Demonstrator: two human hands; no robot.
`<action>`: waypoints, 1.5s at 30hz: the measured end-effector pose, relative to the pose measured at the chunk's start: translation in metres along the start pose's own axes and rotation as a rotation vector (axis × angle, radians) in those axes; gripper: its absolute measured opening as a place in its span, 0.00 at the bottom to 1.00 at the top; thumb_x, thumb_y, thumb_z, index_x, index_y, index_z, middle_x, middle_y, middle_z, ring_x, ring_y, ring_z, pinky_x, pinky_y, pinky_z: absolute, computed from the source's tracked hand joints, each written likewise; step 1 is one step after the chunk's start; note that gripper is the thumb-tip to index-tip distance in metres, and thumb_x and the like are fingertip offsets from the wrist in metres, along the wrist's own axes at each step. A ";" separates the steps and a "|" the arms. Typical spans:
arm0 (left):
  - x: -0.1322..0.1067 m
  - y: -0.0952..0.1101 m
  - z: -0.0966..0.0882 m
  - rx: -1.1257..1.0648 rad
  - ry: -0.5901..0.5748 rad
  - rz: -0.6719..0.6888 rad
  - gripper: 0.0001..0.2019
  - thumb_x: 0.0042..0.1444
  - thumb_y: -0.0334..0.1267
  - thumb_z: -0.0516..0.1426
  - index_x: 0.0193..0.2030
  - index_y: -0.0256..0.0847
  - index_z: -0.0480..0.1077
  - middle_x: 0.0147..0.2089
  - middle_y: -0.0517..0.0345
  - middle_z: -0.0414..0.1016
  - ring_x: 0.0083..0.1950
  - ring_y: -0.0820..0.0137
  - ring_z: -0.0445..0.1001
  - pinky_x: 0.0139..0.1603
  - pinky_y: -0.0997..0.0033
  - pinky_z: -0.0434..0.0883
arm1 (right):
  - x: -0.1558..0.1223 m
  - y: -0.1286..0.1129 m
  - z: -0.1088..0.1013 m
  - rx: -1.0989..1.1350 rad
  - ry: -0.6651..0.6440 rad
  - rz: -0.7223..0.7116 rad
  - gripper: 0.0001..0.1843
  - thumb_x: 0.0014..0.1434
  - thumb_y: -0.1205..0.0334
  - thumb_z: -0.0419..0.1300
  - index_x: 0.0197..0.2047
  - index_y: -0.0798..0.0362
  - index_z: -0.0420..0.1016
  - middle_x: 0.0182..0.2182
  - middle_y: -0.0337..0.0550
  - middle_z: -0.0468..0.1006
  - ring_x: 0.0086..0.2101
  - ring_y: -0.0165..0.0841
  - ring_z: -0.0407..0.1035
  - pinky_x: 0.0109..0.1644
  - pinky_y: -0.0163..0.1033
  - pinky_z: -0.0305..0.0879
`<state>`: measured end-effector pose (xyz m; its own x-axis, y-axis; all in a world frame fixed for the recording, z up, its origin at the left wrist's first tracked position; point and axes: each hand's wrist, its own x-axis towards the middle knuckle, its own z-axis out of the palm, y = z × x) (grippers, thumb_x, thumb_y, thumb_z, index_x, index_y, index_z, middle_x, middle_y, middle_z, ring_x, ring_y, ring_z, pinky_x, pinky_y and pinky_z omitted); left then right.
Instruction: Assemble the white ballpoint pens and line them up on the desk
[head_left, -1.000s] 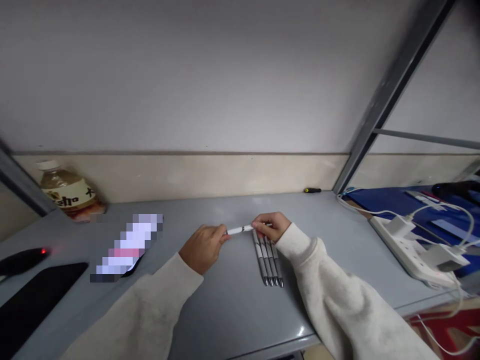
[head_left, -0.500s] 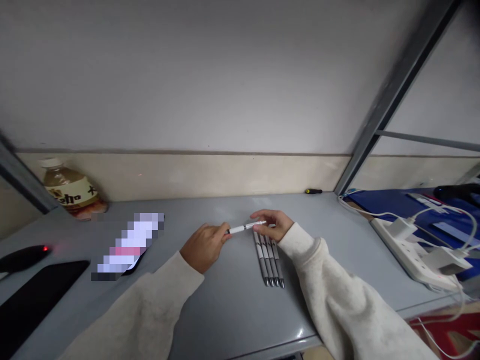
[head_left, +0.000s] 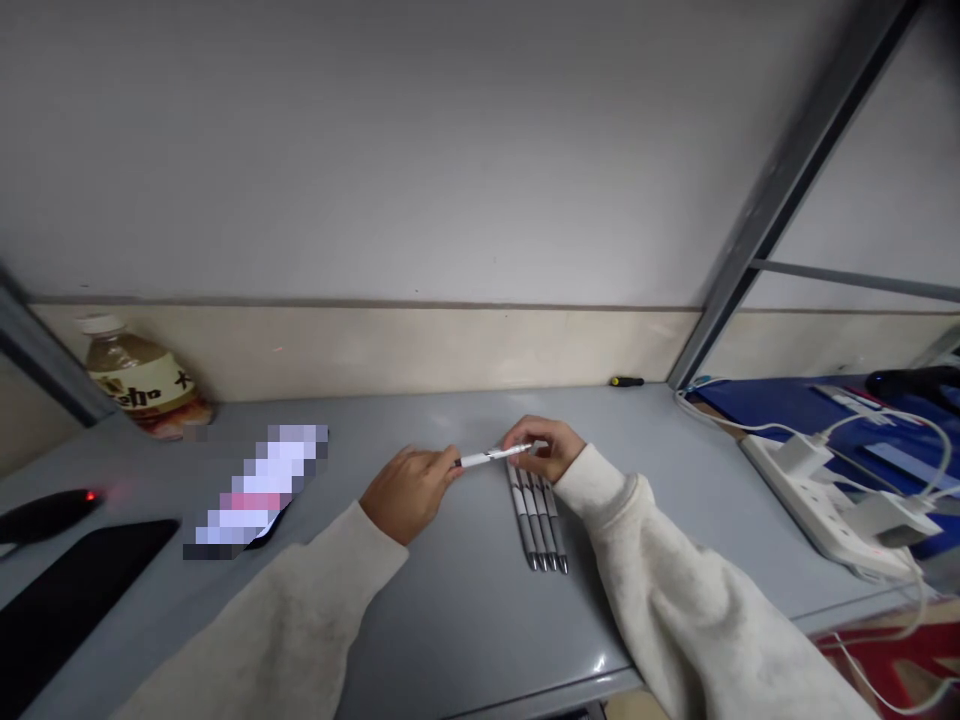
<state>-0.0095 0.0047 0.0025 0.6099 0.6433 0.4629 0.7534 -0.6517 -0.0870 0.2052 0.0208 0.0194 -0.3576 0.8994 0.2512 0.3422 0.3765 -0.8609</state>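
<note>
My left hand (head_left: pixel 411 494) is closed around the left end of a white pen (head_left: pixel 480 459), raised a little above the desk. At the pen's pale right end, my right hand (head_left: pixel 553 452) curls its thumb and index finger round the tip in a pinch. Several pens (head_left: pixel 537 520) with white and grey barrels lie side by side on the desk just below my right hand, silver tips toward me. That hand covers their far ends.
A phone (head_left: pixel 270 480) with a blurred screen lies left, near a drink bottle (head_left: pixel 146 385), a black flat object (head_left: pixel 82 600) and a dark device with a red light (head_left: pixel 52 515). A small yellow-black tool (head_left: pixel 627 382) lies by the wall. A power strip (head_left: pixel 817 510) with cables sits right.
The fingers of my right hand have closed in round the pen's right end, where they were more outstretched before. My left hand and the row of pens stay in place.
</note>
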 end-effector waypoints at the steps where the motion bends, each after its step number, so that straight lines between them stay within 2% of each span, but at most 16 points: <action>1: 0.000 0.000 0.000 -0.001 0.002 -0.002 0.17 0.64 0.35 0.38 0.30 0.39 0.63 0.21 0.59 0.70 0.22 0.70 0.67 0.27 0.71 0.61 | 0.000 0.001 0.001 0.009 0.019 -0.022 0.10 0.40 0.61 0.64 0.29 0.55 0.74 0.26 0.40 0.72 0.26 0.27 0.62 0.26 0.31 0.56; 4: 0.000 0.000 0.000 -0.019 -0.005 0.005 0.16 0.64 0.35 0.38 0.31 0.39 0.63 0.22 0.59 0.70 0.22 0.70 0.67 0.27 0.72 0.61 | 0.000 0.004 0.003 0.043 -0.002 0.038 0.12 0.47 0.57 0.60 0.34 0.55 0.74 0.22 0.38 0.71 0.23 0.27 0.61 0.24 0.31 0.56; 6: 0.000 0.000 0.000 -0.025 -0.015 0.008 0.16 0.64 0.35 0.38 0.31 0.39 0.63 0.22 0.59 0.70 0.23 0.70 0.68 0.28 0.72 0.61 | 0.000 0.004 0.003 0.016 -0.010 0.066 0.11 0.50 0.58 0.58 0.33 0.56 0.75 0.20 0.38 0.70 0.21 0.27 0.62 0.24 0.32 0.56; 9: -0.001 0.000 0.000 -0.022 -0.029 0.008 0.16 0.64 0.35 0.38 0.31 0.39 0.63 0.23 0.59 0.71 0.23 0.70 0.68 0.28 0.71 0.61 | 0.000 0.002 0.001 -0.043 0.007 0.013 0.07 0.46 0.62 0.61 0.29 0.56 0.75 0.23 0.40 0.72 0.24 0.27 0.63 0.25 0.31 0.56; 12: -0.001 0.000 0.000 -0.022 -0.034 0.003 0.17 0.64 0.36 0.38 0.31 0.39 0.63 0.23 0.59 0.71 0.23 0.70 0.68 0.28 0.71 0.62 | 0.000 0.001 0.000 -0.028 0.003 -0.023 0.09 0.42 0.62 0.64 0.30 0.55 0.75 0.26 0.40 0.74 0.25 0.27 0.64 0.25 0.30 0.56; 15: 0.000 0.000 -0.001 -0.036 -0.033 0.006 0.17 0.64 0.35 0.37 0.32 0.39 0.63 0.23 0.58 0.72 0.24 0.69 0.69 0.28 0.70 0.62 | 0.000 0.003 0.002 0.008 0.010 0.018 0.11 0.48 0.59 0.61 0.34 0.56 0.75 0.24 0.40 0.74 0.25 0.27 0.65 0.27 0.32 0.60; 17: 0.000 0.001 -0.001 -0.048 -0.031 0.016 0.17 0.64 0.35 0.38 0.32 0.39 0.64 0.24 0.58 0.72 0.25 0.69 0.70 0.29 0.70 0.62 | 0.000 0.004 0.002 -0.008 -0.014 0.067 0.11 0.52 0.59 0.57 0.33 0.57 0.76 0.21 0.40 0.74 0.22 0.27 0.65 0.27 0.32 0.60; 19: 0.000 0.001 -0.001 -0.055 -0.031 0.023 0.17 0.64 0.35 0.38 0.32 0.39 0.64 0.24 0.58 0.72 0.25 0.69 0.70 0.29 0.70 0.62 | 0.000 0.003 0.002 -0.071 -0.036 0.085 0.10 0.52 0.61 0.57 0.30 0.58 0.76 0.19 0.39 0.73 0.20 0.26 0.63 0.25 0.32 0.58; 23: -0.001 0.002 0.000 -0.069 -0.044 0.008 0.17 0.64 0.35 0.38 0.32 0.39 0.64 0.23 0.58 0.71 0.24 0.69 0.69 0.28 0.70 0.62 | 0.000 0.000 -0.002 -0.166 -0.005 -0.030 0.05 0.46 0.65 0.62 0.29 0.56 0.76 0.24 0.40 0.74 0.24 0.27 0.64 0.26 0.30 0.59; 26: 0.000 0.002 -0.002 -0.093 -0.051 -0.013 0.17 0.64 0.36 0.38 0.32 0.39 0.64 0.24 0.58 0.72 0.25 0.69 0.70 0.29 0.70 0.63 | 0.002 0.001 -0.004 -0.230 -0.001 -0.155 0.07 0.43 0.70 0.63 0.30 0.56 0.76 0.28 0.41 0.74 0.27 0.28 0.66 0.28 0.31 0.61; 29: 0.000 0.002 -0.003 -0.127 -0.065 -0.049 0.17 0.63 0.38 0.38 0.34 0.39 0.65 0.25 0.58 0.73 0.26 0.68 0.71 0.30 0.69 0.64 | 0.003 0.003 -0.006 -0.349 0.013 -0.256 0.10 0.44 0.73 0.62 0.33 0.55 0.76 0.28 0.41 0.74 0.27 0.28 0.66 0.30 0.32 0.62; 33: 0.001 0.001 -0.004 -0.176 -0.084 -0.086 0.17 0.63 0.38 0.38 0.42 0.39 0.66 0.28 0.58 0.76 0.27 0.68 0.73 0.31 0.69 0.65 | 0.005 0.009 -0.008 -0.472 0.028 -0.310 0.18 0.44 0.75 0.62 0.40 0.53 0.76 0.28 0.40 0.73 0.28 0.29 0.67 0.32 0.34 0.64; 36: 0.000 -0.001 -0.004 -0.216 -0.080 -0.091 0.17 0.63 0.37 0.39 0.48 0.41 0.66 0.32 0.57 0.77 0.31 0.67 0.74 0.33 0.68 0.66 | 0.006 0.014 -0.010 -0.544 0.025 -0.318 0.15 0.45 0.75 0.61 0.38 0.53 0.76 0.29 0.42 0.73 0.29 0.31 0.68 0.33 0.34 0.64; 40: 0.000 -0.003 -0.004 -0.270 -0.078 -0.122 0.17 0.62 0.38 0.40 0.49 0.43 0.67 0.33 0.58 0.78 0.33 0.68 0.75 0.35 0.69 0.67 | 0.008 0.017 -0.015 -0.655 0.042 -0.286 0.13 0.45 0.76 0.60 0.34 0.53 0.77 0.31 0.44 0.75 0.32 0.33 0.70 0.36 0.36 0.65; 45: 0.000 -0.005 -0.004 -0.262 -0.052 -0.154 0.17 0.63 0.38 0.39 0.47 0.42 0.67 0.31 0.59 0.77 0.32 0.69 0.75 0.33 0.71 0.67 | 0.008 0.020 -0.022 -0.778 0.106 -0.130 0.15 0.45 0.77 0.60 0.34 0.51 0.78 0.31 0.44 0.75 0.31 0.35 0.70 0.35 0.38 0.65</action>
<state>-0.0141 0.0060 0.0068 0.5104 0.7579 0.4063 0.7532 -0.6220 0.2140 0.2285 0.0405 0.0137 -0.3652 0.8391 0.4032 0.8261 0.4917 -0.2752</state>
